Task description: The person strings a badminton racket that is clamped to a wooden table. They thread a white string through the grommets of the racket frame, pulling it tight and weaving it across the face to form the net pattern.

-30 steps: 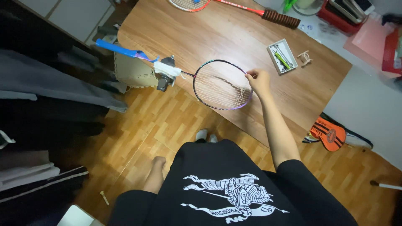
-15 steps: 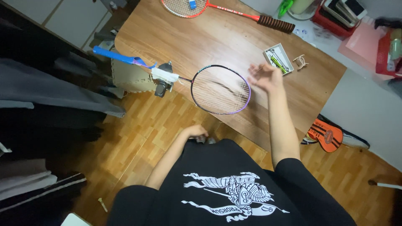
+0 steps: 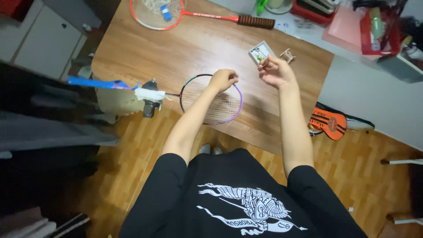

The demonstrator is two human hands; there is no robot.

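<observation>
Two hands over a racket at the counter's near edge.
Left hand [image 3: 224, 80] curls closed on the racket [image 3: 211, 99] rim; right hand [image 3: 276, 72] hovers loosely curled, whether pinching anything I cannot tell. Purple-black frame, pale strings, head overhanging the edge, handle taped blue and white. Bare wood lies beyond, up to a red racket [image 3: 154, 12].

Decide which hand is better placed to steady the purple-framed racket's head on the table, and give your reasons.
Left. The left hand is closed at the top rim of the purple-framed racket, seemingly touching it. The right hand is raised off to the side, nearer the small white box.
</observation>
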